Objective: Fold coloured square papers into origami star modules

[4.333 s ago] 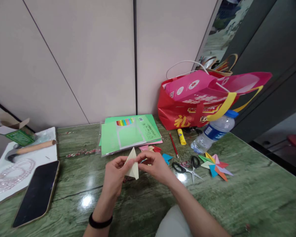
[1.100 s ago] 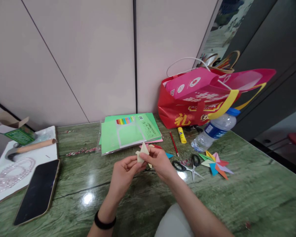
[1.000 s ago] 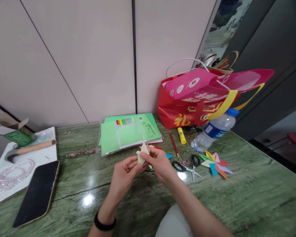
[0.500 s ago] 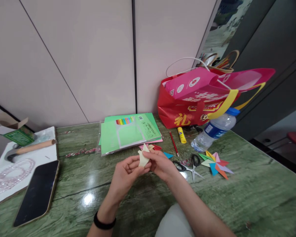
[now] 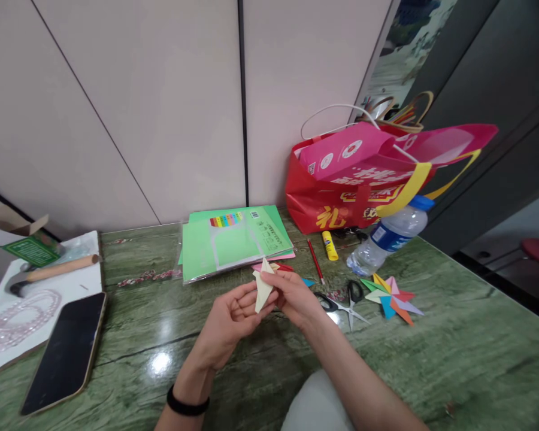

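A small folded piece of pale yellow paper point(image 5: 263, 288) is pinched by my right hand point(image 5: 296, 297), thumb on its face. My left hand point(image 5: 232, 320) is under and beside the paper, palm up, with its fingers loosely curled and their tips behind the paper; the thumb lies apart from it. Behind the hands, pink and red folded pieces point(image 5: 284, 267) show in part, and a blue piece point(image 5: 308, 282) peeks out beside my right hand. Black-handled scissors point(image 5: 350, 306) lie open right of my right hand, next to a multicoloured folded paper star point(image 5: 391, 297).
Green paper packs point(image 5: 233, 242) lie against the wall. A red pencil point(image 5: 315, 261), yellow glue stick point(image 5: 329, 246), water bottle point(image 5: 388, 236) and red bag point(image 5: 314, 194) stand or lie at the right. At the left are a phone point(image 5: 65, 353), hammer point(image 5: 54, 272), beads point(image 5: 20, 320) and an open box point(image 5: 31, 242).
My left thumb has come off the pale yellow paper and the left fingers have loosened. The paper now shows a longer lower point. My right hand still pinches it.
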Demonstrator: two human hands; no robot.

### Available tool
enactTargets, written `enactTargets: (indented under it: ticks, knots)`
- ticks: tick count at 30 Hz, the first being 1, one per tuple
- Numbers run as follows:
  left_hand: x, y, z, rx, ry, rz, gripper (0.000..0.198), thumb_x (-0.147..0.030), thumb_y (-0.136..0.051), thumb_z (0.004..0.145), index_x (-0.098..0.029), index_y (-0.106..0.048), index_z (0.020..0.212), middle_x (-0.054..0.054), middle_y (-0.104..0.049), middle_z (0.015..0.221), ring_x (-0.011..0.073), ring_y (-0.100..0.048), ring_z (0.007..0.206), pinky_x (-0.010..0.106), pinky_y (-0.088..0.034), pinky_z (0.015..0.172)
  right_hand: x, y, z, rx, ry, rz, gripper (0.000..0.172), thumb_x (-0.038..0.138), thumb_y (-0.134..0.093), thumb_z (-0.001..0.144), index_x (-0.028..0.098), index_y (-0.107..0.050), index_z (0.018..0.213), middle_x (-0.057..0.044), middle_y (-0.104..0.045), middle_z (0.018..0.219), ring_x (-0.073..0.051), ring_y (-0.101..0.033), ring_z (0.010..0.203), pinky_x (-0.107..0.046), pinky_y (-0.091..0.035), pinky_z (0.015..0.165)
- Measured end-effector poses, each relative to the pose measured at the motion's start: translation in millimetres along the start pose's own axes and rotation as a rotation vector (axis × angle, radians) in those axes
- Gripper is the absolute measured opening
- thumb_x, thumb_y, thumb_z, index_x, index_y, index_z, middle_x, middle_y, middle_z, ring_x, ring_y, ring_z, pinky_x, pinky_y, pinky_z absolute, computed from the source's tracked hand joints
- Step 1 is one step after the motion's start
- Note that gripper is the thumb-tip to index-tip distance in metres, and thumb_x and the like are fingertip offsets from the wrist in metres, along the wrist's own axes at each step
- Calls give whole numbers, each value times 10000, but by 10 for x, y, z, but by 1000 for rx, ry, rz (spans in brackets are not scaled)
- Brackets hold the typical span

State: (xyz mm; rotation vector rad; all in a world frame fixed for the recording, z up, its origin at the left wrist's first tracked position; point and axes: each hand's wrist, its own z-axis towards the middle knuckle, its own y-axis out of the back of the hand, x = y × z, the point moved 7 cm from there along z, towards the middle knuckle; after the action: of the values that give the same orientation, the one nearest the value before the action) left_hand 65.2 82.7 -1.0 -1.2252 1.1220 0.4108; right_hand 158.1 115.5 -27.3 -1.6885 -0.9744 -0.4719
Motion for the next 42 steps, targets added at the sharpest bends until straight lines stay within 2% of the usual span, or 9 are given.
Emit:
enactTargets:
  ticks: [6,10,16,22,27,31,34,38,42]
  knots:
    - [-57,-48,-24,-4,35,-28,430,-106,-697,687,-111,-601,1106,161,-636,1132,298,-557,1082,430,-403,978,6,-5,-7,-5,4,-11,275,281,-806,466,106,-628,580,20,-602,493,-58,-511,425,-162,-361,426]
    - [-55,34,-2,-91,25,16,348,-170,-662,722,-97,-622,1060,147,-694,1015,280,-611,1005,431,-431,947,9,-41,-6,41,24,-33,322,313,-808,480,109,-649,672,17,-615,549,-64,-521,469,-166,-380,455]
    - [-115,234,27,-269,-185,430,326,-180,-615,708,-132,-625,1030,111,-703,1000,255,-653,920,401,-498,858,20,-29,23,45,81,-75,357,467,-721,587,141,-648,713,-7,-628,634,-115,-571,586,-228,-454,552]
    - [-215,314,-25,-397,-341,821,361,-139,-523,720,-156,-604,1071,95,-699,1015,223,-661,901,347,-517,811,9,-19,18,53,80,-205,318,365,-764,533,152,-678,754,-21,-653,744,-135,-585,686,-261,-478,640]
    - [-246,337,-9,-428,-304,672,325,-198,-543,702,-131,-592,1016,112,-711,970,221,-665,892,336,-523,799,29,-44,18,64,133,-309,315,320,-743,530,165,-674,795,-3,-646,695,-126,-564,602,-245,-440,573]
    - [-239,288,15,-398,-215,538,347,-254,-637,655,-131,-603,977,112,-721,939,241,-669,879,350,-525,792,116,-26,25,14,312,-376,350,271,-768,487,170,-602,778,0,-628,692,-140,-574,647,-262,-457,623]
    - [-243,267,10,-396,-181,485,365,-265,-697,620,-137,-626,954,93,-731,903,246,-675,844,344,-528,766,153,-55,7,15,415,-499,269,266,-751,512,169,-574,689,3,-603,658,-133,-559,617,-258,-456,605]
    - [-218,324,-4,-418,-168,436,352,-287,-677,668,-136,-644,984,55,-737,775,185,-672,635,254,-522,585,173,-161,-57,90,473,-649,127,232,-686,604,172,-629,700,-19,-620,712,-143,-560,646,-271,-456,613]
    - [-170,430,-14,-478,-152,314,527,-302,-679,667,-137,-551,1151,17,-714,656,122,-590,453,187,-429,422,202,-215,-114,130,540,-767,204,166,-671,600,196,-659,802,-33,-642,858,-164,-570,756,-266,-455,618]
